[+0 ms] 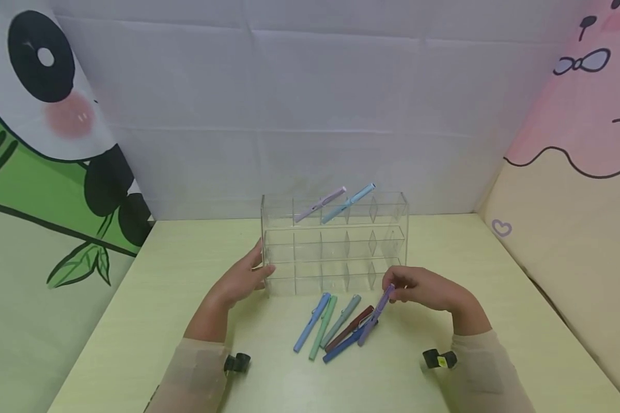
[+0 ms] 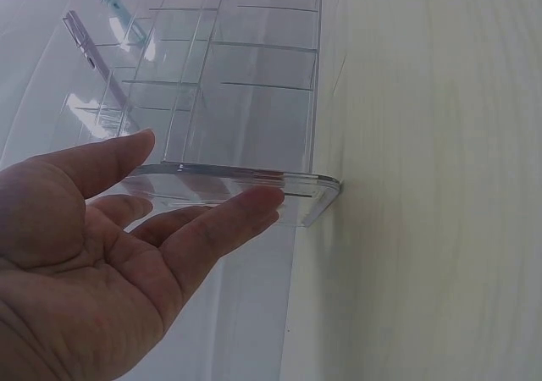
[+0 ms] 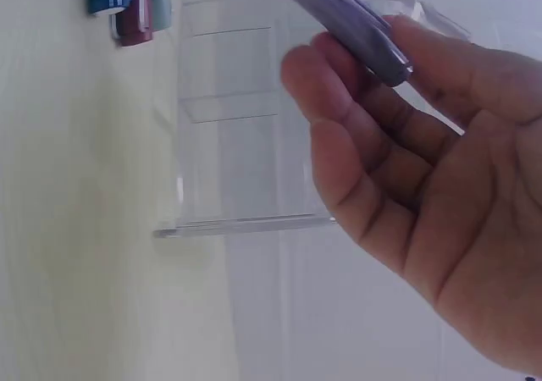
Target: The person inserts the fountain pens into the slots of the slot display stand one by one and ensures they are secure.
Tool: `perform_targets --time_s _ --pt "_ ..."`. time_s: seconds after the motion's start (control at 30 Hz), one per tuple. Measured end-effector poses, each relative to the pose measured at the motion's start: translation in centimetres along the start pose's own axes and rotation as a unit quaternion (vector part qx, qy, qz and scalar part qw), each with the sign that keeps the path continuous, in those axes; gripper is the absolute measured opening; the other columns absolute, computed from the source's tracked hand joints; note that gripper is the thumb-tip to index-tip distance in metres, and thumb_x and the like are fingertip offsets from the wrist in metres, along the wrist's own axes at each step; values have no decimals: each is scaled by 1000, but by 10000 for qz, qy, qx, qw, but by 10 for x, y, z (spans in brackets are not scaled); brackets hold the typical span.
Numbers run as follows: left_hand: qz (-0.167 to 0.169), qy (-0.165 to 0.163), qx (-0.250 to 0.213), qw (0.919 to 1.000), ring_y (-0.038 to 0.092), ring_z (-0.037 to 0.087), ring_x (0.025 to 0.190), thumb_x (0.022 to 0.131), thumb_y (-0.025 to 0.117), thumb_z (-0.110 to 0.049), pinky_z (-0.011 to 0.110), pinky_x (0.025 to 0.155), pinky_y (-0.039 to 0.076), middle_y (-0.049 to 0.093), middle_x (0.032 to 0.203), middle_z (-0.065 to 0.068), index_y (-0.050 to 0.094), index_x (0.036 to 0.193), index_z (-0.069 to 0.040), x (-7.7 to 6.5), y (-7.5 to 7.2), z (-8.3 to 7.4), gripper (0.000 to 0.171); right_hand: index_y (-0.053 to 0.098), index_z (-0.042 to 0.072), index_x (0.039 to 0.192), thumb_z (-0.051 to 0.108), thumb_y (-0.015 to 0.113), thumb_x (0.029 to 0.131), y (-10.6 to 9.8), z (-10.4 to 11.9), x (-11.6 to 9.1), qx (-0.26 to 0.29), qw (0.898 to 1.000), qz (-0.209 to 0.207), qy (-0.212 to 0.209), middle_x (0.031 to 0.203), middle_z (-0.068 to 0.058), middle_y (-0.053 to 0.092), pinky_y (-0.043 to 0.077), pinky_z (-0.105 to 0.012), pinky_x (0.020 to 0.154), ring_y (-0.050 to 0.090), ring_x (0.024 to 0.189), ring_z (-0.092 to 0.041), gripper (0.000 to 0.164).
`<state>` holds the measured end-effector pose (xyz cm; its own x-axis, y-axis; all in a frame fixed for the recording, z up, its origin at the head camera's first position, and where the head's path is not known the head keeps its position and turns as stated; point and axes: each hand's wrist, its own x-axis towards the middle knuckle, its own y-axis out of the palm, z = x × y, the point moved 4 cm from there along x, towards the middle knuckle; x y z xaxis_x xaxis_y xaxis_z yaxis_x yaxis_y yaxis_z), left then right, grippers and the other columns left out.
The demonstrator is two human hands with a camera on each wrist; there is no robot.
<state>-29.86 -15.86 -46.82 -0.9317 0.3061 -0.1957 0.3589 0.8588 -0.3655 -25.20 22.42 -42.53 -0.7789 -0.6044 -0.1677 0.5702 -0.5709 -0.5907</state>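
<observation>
A clear acrylic pen rack (image 1: 333, 252) with tiered compartments stands upright on the table. My left hand (image 1: 243, 278) touches its left side, fingers fairly straight and thumb spread apart; in the left wrist view the fingertips (image 2: 262, 201) meet the side panel. Near the rack's lower right corner, my right hand (image 1: 426, 287) pinches a purple pen (image 1: 376, 316) by one end between thumb and fingers. The pen slants down over the other pens. In the top tier lean a pale lilac pen (image 1: 320, 205) and a light blue pen (image 1: 348, 203).
Before the rack lie a blue pen (image 1: 312, 322), a green pen (image 1: 322, 328), a grey-green pen (image 1: 340, 321), a dark red pen (image 1: 348, 329) and a dark blue pen (image 1: 343, 347). Behind the table (image 1: 268, 390) hangs a white cloth (image 1: 336, 103); printed panels flank it.
</observation>
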Motion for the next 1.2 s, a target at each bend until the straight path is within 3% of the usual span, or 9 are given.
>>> perform_targets --time_s 0.2,0.47,0.7,0.93,1.2 --pt "2 -90 65 9999 55 43 124 98 56 -48 63 110 33 11 165 12 -5 154 -45 -3 0 -1 83 61 24 109 30 62 98 -9 11 -5 -571 9935 -975 -133 98 4 66 53 -31 82 63 93 -17 13" --pt "-8 -93 55 9999 49 43 131 101 54 -39 60 108 38 8 165 12 -5 155 -42 -7 1 -8 81 62 21 112 25 67 95 -14 18 -5 -876 9796 -1805 -123 101 7 65 54 -35 84 61 95 -14 18" --pt "-11 -73 -1 10000 50 41 131 99 56 -43 60 109 37 8 166 9 -4 154 -47 -8 1 -6 81 62 20 108 21 66 95 -11 18 -1 -814 9817 -1715 -136 98 6 65 54 -34 84 61 95 -14 13" --pt "-43 -19 36 10000 46 40 134 99 56 -43 57 107 40 9 166 8 -3 154 -47 -6 1 -4 81 59 18 113 20 62 98 -4 14 5 -468 9857 -1594 -286 106 1 67 56 -32 84 64 102 -18 15" --pt "-16 -64 -34 10000 46 38 135 98 56 -46 55 108 40 8 166 5 -3 152 -51 -3 1 -1 80 53 20 123 17 60 99 -3 4 13 -368 9803 -1881 -474 108 -5 69 57 -34 83 66 99 -18 25"
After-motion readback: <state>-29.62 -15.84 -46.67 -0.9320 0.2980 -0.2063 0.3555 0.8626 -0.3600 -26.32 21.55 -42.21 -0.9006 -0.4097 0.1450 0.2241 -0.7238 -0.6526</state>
